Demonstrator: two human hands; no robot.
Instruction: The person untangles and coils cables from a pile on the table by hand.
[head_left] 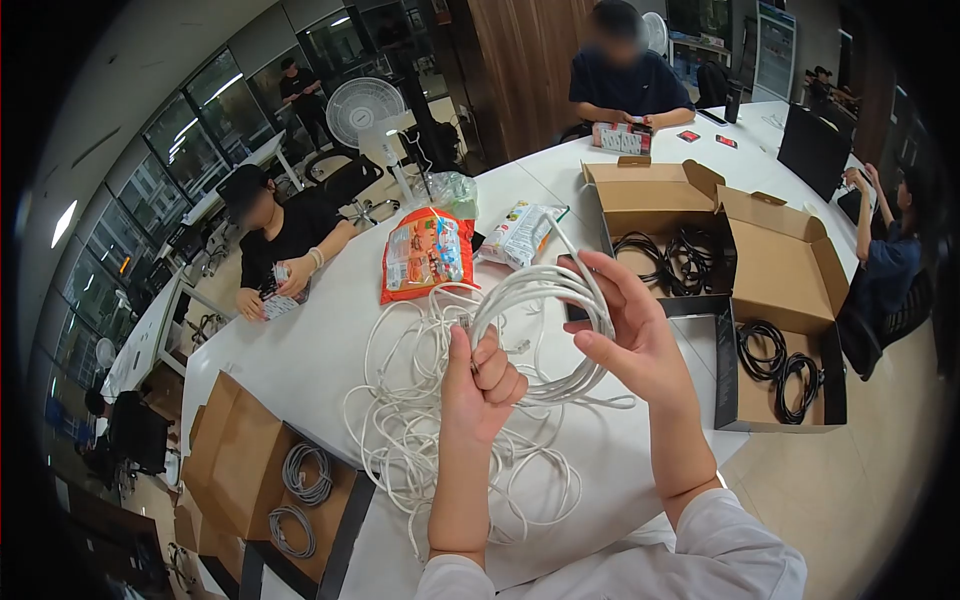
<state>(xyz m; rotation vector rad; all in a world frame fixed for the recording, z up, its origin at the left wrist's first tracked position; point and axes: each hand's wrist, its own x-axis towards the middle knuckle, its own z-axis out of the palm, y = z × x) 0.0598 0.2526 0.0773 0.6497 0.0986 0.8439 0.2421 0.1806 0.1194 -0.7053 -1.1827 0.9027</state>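
A coil of white network cable is raised above the table in front of me. My left hand is closed around the coil's left side, with a cable plug showing by the thumb. At the coil's right edge is my right hand, its thumb and fingers curved but spread apart, touching or very near the loops. Beneath both hands, a loose tangle of white cable spreads over the white table. One clear plug shows between the hands, behind the coil.
An open box with grey cable coils stands front left. Two open cardboard boxes on the right hold black cables. A red snack bag and a white bag lie beyond the tangle. Other people sit around the table.
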